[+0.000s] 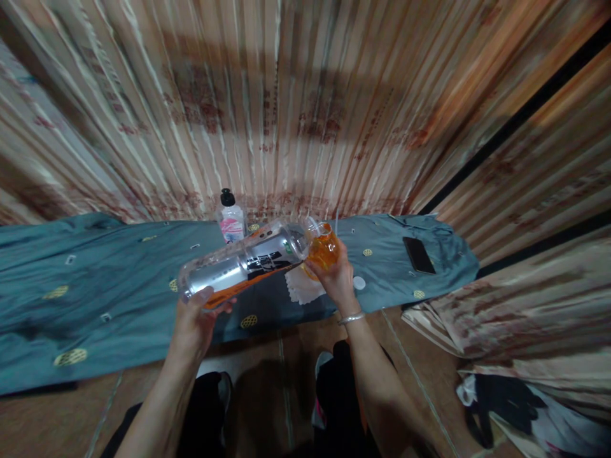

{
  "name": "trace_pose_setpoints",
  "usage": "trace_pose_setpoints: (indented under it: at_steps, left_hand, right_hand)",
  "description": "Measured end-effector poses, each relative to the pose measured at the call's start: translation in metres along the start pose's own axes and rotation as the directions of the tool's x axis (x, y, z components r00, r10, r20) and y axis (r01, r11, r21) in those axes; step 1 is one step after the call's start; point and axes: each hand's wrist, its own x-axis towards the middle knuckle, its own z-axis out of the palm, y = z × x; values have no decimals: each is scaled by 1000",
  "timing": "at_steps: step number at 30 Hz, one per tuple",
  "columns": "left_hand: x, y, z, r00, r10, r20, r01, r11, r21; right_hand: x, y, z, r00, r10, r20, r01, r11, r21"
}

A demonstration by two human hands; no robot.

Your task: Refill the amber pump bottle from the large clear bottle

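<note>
A large clear plastic bottle (pixel 243 262) with a silver and black label lies tilted in my left hand (pixel 198 312), which is closed round its base end. Its neck points right, at the rim of an orange see-through cup (pixel 325 247). Around that cup my right hand (pixel 338 273) is closed, with a bracelet on the wrist. Orange liquid shows along the bottle's lower side. Whether the bottle's mouth touches the cup I cannot tell. Under the cup lies a pale scallop-edged cloth or napkin (pixel 301 287). Beside my right hand is a small white round cap (pixel 359 282).
Behind the big bottle stands a clear bottle with a black cap and pink label (pixel 231 222). A dark phone (pixel 419 254) lies at the right on the teal patterned cloth (pixel 128 267). Striped curtains (pixel 286 114) hang behind, with black poles (pixel 515 121) at the right.
</note>
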Motion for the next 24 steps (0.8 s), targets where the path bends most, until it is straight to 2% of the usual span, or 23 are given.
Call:
trace_pose_setpoints:
  at_steps: [6, 10, 16, 24]
  left_hand:
    - [2, 4, 3, 999, 30, -39, -30, 999, 13]
    - [3, 4, 4, 997, 34, -66, -33, 999, 10]
    - [4, 3, 4, 996, 73, -44, -73, 997, -1]
    - [9, -2, -6, 996, 49, -75, -51, 998, -26]
  right_hand:
    - [-2, -2, 1, 1000, 18, -3, -18, 1000, 13]
    - [-2, -2, -1, 998, 45, 35, -45, 999, 15]
    - [-4, -1, 1, 1000, -12, 25, 11, 999, 48]
    - [-4, -6, 5, 1000, 1, 15, -2, 997, 80]
